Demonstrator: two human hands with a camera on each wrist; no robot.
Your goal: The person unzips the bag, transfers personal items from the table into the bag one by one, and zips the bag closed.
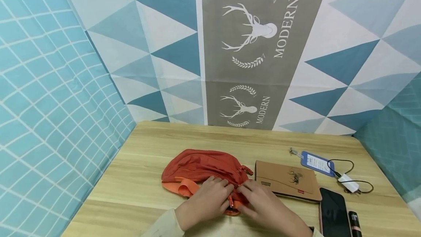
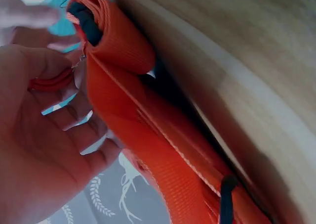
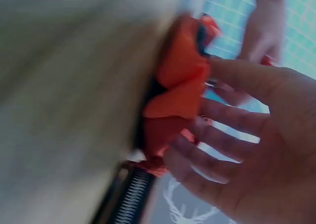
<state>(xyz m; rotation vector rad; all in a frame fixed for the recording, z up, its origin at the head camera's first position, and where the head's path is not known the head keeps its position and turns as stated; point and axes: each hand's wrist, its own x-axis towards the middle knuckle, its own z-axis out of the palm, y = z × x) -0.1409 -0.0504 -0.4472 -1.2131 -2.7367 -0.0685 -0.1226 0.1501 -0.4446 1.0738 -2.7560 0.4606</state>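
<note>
Red woven fabric makes up the soft, half-moon bag, which lies left of centre on the pale wood-grained desk, with the hands at its near edge, around five o'clock. The left hand pinches a smooth red cord pull between thumb and bent fingers, a small metal link at its end; the right hand grips the bag's four o'clock end, fingers bent lightly, thumb opposite. The work appears to be at a zip, though the teeth are too small to make out. To do it well, the right hand would best keep that floppy end taut while the left draws the cord along the seam's line rather than upward, with the ribbed orange webbing, rolled thick at one end, kept clear of the slider's path. A stubby speckled cord sticks out at two o'clock. At three o'clock, just beside the bag, lies a flat, leathery-looking brown notebook; past it, towards four, a glossy black phone.
</note>
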